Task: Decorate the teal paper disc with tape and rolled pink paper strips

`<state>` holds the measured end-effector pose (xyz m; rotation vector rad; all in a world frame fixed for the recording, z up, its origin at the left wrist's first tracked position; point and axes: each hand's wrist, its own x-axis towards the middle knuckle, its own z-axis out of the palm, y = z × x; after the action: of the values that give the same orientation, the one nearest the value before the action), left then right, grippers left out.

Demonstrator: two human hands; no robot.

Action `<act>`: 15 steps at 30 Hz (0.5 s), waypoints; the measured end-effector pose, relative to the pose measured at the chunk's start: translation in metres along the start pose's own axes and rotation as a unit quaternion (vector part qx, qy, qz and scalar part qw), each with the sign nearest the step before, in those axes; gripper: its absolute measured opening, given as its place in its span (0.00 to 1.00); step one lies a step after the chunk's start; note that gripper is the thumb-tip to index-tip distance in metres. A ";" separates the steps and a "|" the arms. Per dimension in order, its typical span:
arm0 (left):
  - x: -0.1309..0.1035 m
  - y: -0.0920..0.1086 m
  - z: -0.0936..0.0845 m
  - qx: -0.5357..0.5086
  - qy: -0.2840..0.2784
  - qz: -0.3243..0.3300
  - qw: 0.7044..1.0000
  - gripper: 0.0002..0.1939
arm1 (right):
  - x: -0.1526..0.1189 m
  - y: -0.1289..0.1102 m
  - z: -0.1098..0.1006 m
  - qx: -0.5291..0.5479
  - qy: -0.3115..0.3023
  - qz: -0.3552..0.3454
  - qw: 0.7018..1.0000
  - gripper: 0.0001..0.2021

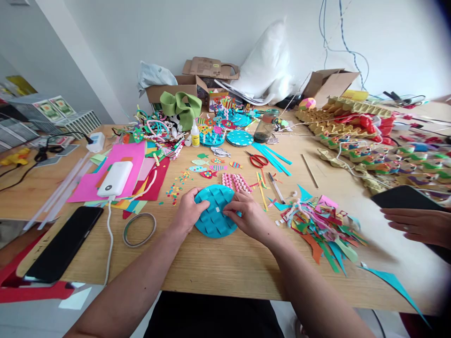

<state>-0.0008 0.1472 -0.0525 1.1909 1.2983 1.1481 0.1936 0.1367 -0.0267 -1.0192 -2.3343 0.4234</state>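
Observation:
A round blue disc (215, 225) with a woven surface lies near the table's front edge, with a small white square on its middle. My left hand (190, 209) grips the disc's left edge, thumb on top. At the disc's right side my right hand (246, 213) is closed, thumb and forefinger pinched near the white square; what they hold is too small to make out. Just behind the disc are pink-and-white twisted strips (237, 182). Paper fish (208, 174) and colourful paper dots (174, 191) lie beyond my left hand.
Left: a tape roll (140, 230), black phone (65, 244) and white power bank (115, 178). Right: paper scraps (324, 230), a pen (276, 188) and red scissors (259, 160). At the far right, another person's hand (416, 225) is by a dark device. A glue bottle (195, 134) stands behind.

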 end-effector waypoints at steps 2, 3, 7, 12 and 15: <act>-0.001 0.000 0.000 -0.002 -0.002 0.002 1.000 0.16 | 0.000 0.001 0.001 0.000 0.000 0.002 1.000 0.07; -0.001 -0.001 0.000 -0.004 -0.002 0.003 1.000 0.16 | 0.000 0.001 0.001 0.000 0.000 0.002 1.000 0.07; -0.001 -0.001 0.000 -0.005 -0.004 0.005 1.000 0.16 | 0.000 0.001 0.001 -0.002 0.001 0.005 1.000 0.07; -0.002 -0.001 0.001 0.003 -0.003 0.007 1.000 0.16 | 0.000 -0.003 -0.001 -0.007 -0.006 0.015 1.000 0.08; -0.002 -0.001 0.001 0.005 0.000 0.006 1.000 0.16 | 0.001 -0.005 -0.002 -0.008 -0.013 0.022 1.000 0.08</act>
<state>0.0004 0.1455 -0.0537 1.2068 1.2994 1.1508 0.1917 0.1342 -0.0230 -1.0812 -2.3461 0.4385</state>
